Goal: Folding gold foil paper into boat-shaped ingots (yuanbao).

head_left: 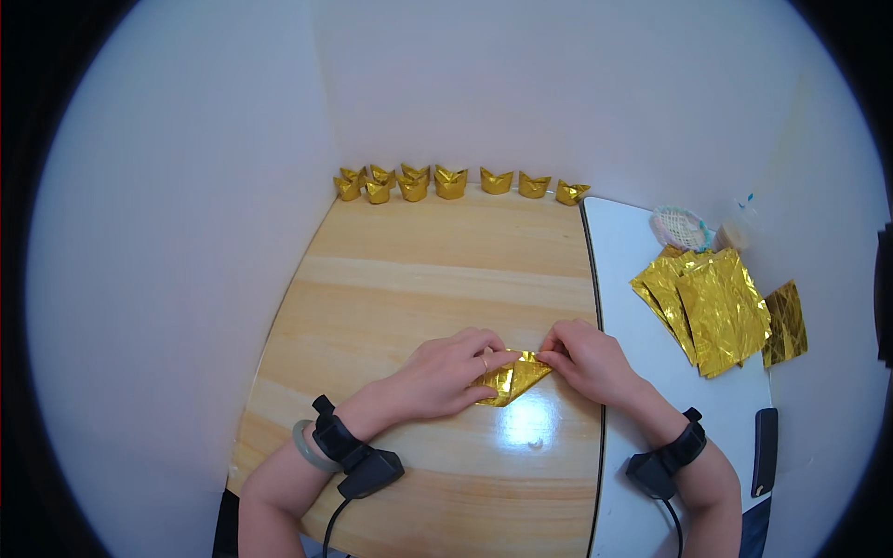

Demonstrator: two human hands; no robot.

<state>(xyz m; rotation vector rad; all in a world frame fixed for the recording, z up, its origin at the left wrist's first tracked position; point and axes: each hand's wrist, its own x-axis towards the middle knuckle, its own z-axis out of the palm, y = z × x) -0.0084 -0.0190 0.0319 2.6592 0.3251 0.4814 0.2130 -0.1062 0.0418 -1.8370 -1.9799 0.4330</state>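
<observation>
A partly folded sheet of gold foil paper [509, 381] lies on the wooden table between my hands, its lower edge coming to a point. My left hand [456, 368] holds its left side, with fingers over the top edge and the thumb lower down; the hand hides that end. At the upper right corner, my right hand [586, 358] pinches the paper between thumb and fingers. Along the table's far edge stand several folded gold paper ingots [450, 182], some in two rows at the left.
The wooden table [409, 288] adjoins a white surface [633, 279] on the right. There lie a stack of gold foil sheets [726, 312], a woven round coaster-like piece [681, 228], a clear cup [737, 226] and a dark flat object [765, 451]. White walls stand close behind and left.
</observation>
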